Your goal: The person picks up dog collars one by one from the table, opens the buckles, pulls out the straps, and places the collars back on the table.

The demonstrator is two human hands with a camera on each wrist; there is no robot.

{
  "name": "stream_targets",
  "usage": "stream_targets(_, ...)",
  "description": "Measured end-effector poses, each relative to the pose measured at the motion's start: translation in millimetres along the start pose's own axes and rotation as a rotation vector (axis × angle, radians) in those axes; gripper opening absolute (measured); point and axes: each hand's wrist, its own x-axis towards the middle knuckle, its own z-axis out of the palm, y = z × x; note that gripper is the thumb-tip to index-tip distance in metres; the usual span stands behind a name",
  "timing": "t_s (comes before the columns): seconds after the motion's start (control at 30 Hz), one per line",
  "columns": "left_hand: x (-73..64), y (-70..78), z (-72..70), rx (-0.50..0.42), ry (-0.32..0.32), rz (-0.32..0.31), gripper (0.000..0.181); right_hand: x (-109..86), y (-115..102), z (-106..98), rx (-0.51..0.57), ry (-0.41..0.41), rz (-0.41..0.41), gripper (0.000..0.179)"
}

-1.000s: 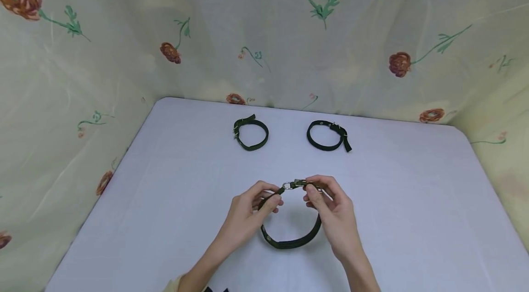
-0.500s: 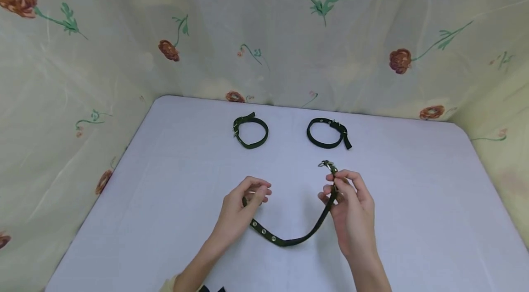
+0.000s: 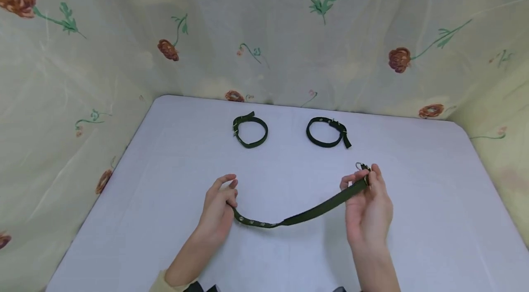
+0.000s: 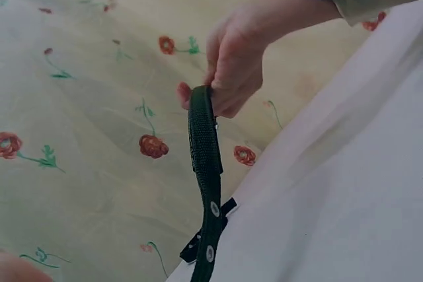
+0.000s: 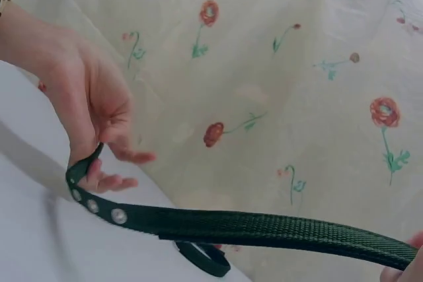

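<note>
A dark green webbing collar (image 3: 318, 210) with metal eyelets is stretched between the hands, opened out and sagging above the table. The left hand (image 3: 216, 211) pinches its eyelet end, which also shows in the right wrist view beneath that hand's thumb. At the buckle end, the right hand (image 3: 369, 214) grips the strap, and a metal ring pokes out past the fingers. Most of the buckle is hidden by those fingers. The collar's wide padded part (image 5: 277, 229) lies toward the right hand, with the eyelets nearer the left.
Two more dark green collars, buckled into loops, lie farther back on the white table (image 3: 186, 154): a left one (image 3: 266, 132) and a right one (image 3: 324, 145). A flower-patterned curtain (image 3: 206, 21) hangs behind the table and along its sides.
The collar went from a ring held near the buckle to an opened strap. Both hands moved apart, left hand leftward and right hand rightward, drawing it straighter.
</note>
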Motion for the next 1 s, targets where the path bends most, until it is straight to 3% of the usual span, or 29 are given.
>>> stream_targets(0.1, -2.5, 5.2, -1.8, -0.081, 0.035, 0.019, 0.079, 4.1, -3.4, -3.6, 0.112, 0.045, 0.008, 0.031)
stream_targets(0.23, -4.3, 10.1, -2.2, -0.130, 0.042, 0.012, 0.082, 6.5, -5.8, -4.8, 0.170, 0.076, -0.032, 0.017)
stream_targets(0.4, -5.2, 11.6, -3.7, -0.165, -0.015, 0.015, 0.066, 10.6, -7.5, -3.9, 0.173, 0.128, -0.120, 0.013)
stream_targets(0.53, -3.9, 12.7, -7.9, -0.136, -0.054, 0.003, 0.056, 18.6, -9.7, -4.2, 0.144, 0.166, -0.198, 0.016)
stream_targets(0.7, 0.0, 11.1, -14.7, 0.055, -0.173, 0.018, 0.044, 27.4, -13.3, -7.3, 0.137, 0.204, -0.252, 0.014)
stream_targets(0.83, 1.6, 6.2, -20.5, 0.248, -0.293, 0.099, 0.039, 31.3, -17.0, -7.3, 0.167, 0.228, -0.273, 0.013)
stream_targets(0.93, 3.3, 4.6, -23.1, 0.378, -0.295, 0.184, 0.037, 34.0, -19.6, -5.7, 0.165, 0.217, -0.284, 0.013)
stream_targets(1.0, 5.4, 5.6, -23.7, 0.479, -0.251, 0.244, 0.034, 35.7, -20.6, -5.2, 0.131, 0.206, -0.279, 0.015)
